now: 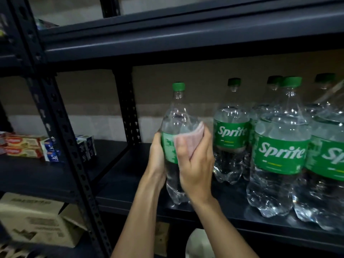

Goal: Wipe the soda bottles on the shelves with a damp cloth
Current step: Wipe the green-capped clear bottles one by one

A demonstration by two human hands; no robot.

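Note:
A clear Sprite bottle (176,116) with a green cap stands upright near the front edge of the dark metal shelf (130,183). My left hand (157,155) grips its left side at the green label. My right hand (195,164) holds a pink cloth (189,138) pressed against the bottle's front and right side. Several more Sprite bottles (279,151) stand upright to the right on the same shelf, apart from the held one.
A perforated black upright (74,164) divides this bay from the left one, where toothpaste boxes (24,147) lie. A cardboard box (37,218) sits on the shelf below left. The upper shelf beam (186,43) hangs close above the bottle caps.

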